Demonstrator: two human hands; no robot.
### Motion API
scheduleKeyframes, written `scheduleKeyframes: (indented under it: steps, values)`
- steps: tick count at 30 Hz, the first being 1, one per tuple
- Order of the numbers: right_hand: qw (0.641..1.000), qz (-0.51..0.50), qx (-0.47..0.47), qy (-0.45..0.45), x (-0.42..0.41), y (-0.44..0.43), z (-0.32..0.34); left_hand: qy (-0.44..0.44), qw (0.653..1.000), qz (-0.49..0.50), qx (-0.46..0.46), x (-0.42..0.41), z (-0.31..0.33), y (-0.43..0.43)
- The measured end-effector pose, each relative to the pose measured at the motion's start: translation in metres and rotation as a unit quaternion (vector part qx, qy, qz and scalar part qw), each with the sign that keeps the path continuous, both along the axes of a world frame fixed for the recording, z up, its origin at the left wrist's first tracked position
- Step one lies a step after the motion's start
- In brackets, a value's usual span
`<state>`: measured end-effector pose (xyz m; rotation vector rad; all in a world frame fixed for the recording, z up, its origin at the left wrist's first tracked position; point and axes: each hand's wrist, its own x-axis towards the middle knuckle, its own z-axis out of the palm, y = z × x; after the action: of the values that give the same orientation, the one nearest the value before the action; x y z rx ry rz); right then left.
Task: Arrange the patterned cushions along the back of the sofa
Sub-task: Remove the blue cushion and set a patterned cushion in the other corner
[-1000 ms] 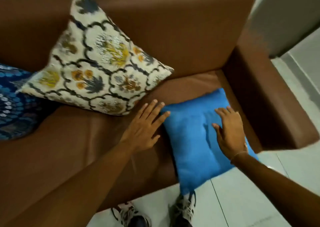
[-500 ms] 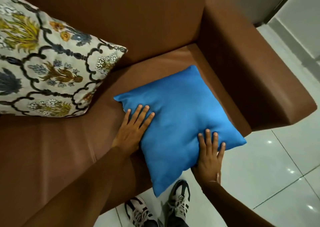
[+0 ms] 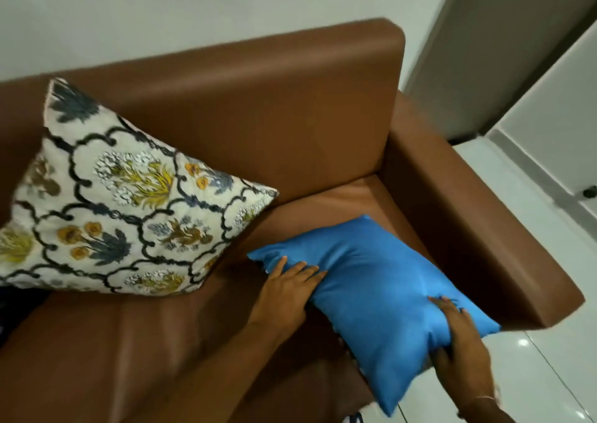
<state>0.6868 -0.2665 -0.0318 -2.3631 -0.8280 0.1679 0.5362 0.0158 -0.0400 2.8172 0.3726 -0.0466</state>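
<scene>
A plain blue cushion [image 3: 371,296] is tilted up off the seat at the right end of the brown sofa [image 3: 290,115]. My left hand [image 3: 287,288] grips its left edge, fingers pressed into the fabric. My right hand [image 3: 458,351] clutches its lower right edge, bunching the cover. A cream cushion with a floral and dark lattice pattern [image 3: 129,203] leans on one corner against the sofa back, to the left of the blue one and apart from it.
The sofa's right armrest [image 3: 484,245] stands just beyond the blue cushion. A white tiled floor [image 3: 533,374] lies in front and to the right. A wall [image 3: 161,12] is behind the sofa. A dark shape shows at the far left edge.
Both hands went from lying flat on the blue cushion to gripping its edges, and the cushion has lifted and tilted off the seat. My view has swung upward, showing the sofa back and wall.
</scene>
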Motion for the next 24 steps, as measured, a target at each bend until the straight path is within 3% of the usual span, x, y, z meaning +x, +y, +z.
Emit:
scheduleKeyframes:
  steps: [5, 10, 17, 24]
  values:
    - [0.998, -0.027, 0.034, -0.04, 0.066, 0.058, 0.057, -0.178, 0.977, 0.1, -0.056, 0.04, 0.054, 0.032]
    - [0.995, -0.027, 0.073, -0.065, 0.141, 0.148, 0.092, -0.213, 0.953, 0.195, -0.095, 0.09, 0.09, 0.065]
    - [0.995, -0.028, 0.081, -0.059, 0.251, 0.276, 0.103, -0.179, 0.932, 0.299, -0.096, 0.171, 0.105, 0.125]
    - [0.998, -0.019, 0.029, -0.045, 0.288, 0.329, 0.049, -0.109, 0.924, 0.356, -0.086, 0.224, 0.068, 0.165]
